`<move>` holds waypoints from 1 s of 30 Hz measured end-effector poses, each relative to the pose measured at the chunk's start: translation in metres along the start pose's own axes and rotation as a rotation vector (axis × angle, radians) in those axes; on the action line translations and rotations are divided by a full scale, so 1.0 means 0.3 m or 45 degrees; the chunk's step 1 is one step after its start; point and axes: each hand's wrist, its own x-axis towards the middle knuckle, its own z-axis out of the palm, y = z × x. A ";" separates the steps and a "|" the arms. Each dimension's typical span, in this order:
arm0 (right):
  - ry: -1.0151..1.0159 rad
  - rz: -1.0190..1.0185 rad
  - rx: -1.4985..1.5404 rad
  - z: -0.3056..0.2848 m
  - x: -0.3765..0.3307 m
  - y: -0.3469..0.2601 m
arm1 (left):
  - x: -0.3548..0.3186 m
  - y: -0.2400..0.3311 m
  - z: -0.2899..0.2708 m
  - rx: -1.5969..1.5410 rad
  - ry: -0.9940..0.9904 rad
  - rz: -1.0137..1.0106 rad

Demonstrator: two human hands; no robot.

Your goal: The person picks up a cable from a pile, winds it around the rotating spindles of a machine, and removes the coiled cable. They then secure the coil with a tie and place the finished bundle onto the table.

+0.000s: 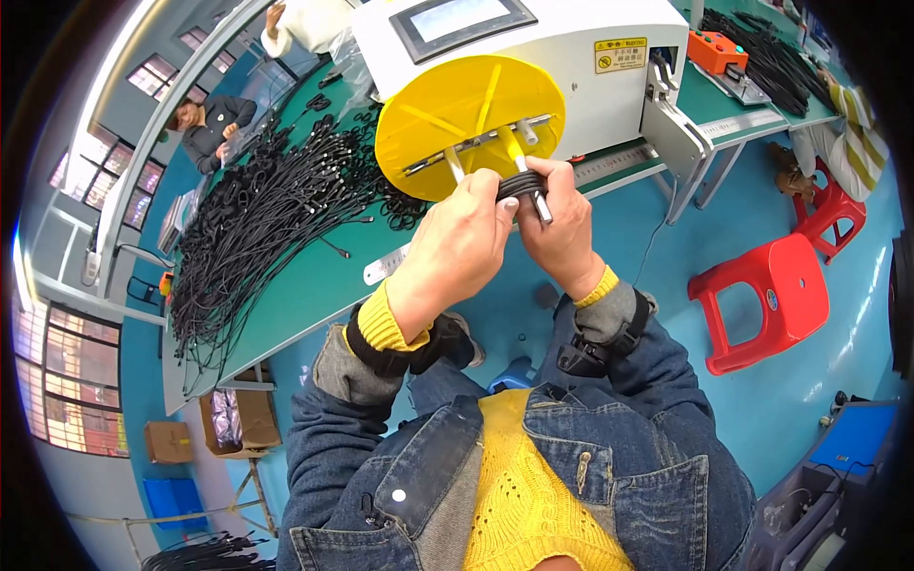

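A round yellow disc (457, 105) with metal pegs is mounted on the front of a white machine (571, 57) with a grey screen. A small black coil of cable (519, 186) is wound around the pegs at the disc's lower edge. My left hand (457, 243) grips the coil from the left. From the right, my right hand (562, 224) closes on the same coil, fingers wrapped over it beside a metal peg (541, 205). Both hands touch each other at the coil.
A large heap of black cables (267, 209) lies on the green workbench (314, 285) to the left, with a steel ruler (386, 266) along its edge. A red plastic stool (771, 295) stands at right. People work at the far left and right. Cardboard boxes (238, 419) sit under the bench.
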 end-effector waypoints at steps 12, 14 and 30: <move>-0.723 0.056 -0.325 -0.149 -0.342 -0.090 | -0.368 0.020 0.095 -0.292 -0.651 -0.331; -0.993 0.056 -0.280 -0.127 -0.407 -0.064 | -0.450 -0.095 0.169 -0.561 -0.502 -0.466; -1.721 -0.379 -0.467 0.055 -0.381 -0.103 | -0.530 -0.194 0.126 -1.217 -1.112 -1.110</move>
